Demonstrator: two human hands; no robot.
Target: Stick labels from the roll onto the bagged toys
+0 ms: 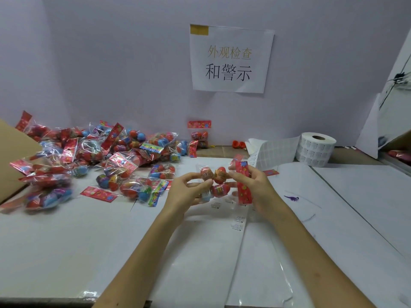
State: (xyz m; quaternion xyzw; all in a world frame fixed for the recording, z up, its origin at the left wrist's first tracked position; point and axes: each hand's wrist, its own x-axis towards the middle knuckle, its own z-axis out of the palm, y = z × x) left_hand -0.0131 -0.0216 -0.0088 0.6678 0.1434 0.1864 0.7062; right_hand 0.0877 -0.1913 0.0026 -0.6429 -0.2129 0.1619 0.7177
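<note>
I hold one clear bag of red egg toys (219, 175) above the middle of the white table (66, 241). My left hand (189, 192) grips the bag's egg end from the left. My right hand (255, 185) grips its red printed header card (243, 185) from the right. A white label roll (315, 150) stands at the back right, and its liner strip (273, 150) trails left toward the bag. A few loose labels (238, 220) lie on the table under my hands.
A big pile of bagged toys (93, 156) covers the table's left side beside a cardboard box (11, 156). One bag (199, 136) leans against the back wall under a paper sign (231, 58). Small orange pieces (238, 143) lie near the wall.
</note>
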